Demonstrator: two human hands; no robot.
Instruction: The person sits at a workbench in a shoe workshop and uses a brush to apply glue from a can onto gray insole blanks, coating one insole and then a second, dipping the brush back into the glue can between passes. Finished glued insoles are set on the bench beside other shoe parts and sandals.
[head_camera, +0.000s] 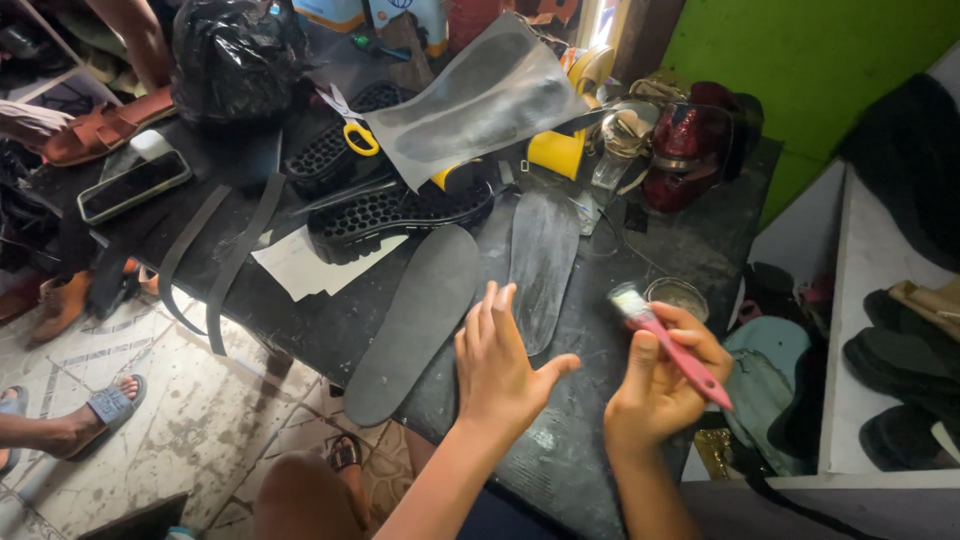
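Brush (668, 343): gripped in right hand (660, 385), bristles raised. Left hand (500, 365): spread flat, empty, just beside insole (415, 320), steadying it.

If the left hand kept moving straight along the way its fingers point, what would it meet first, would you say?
Most likely the grey insole lying flat on the black table; the left hand points up and away at its near end, though its height above it is unclear.

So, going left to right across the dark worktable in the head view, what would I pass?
Phone → hanging dark straps → yellow-handled scissors → dark insole → left hand → right hand gripping a pink-handled brush.
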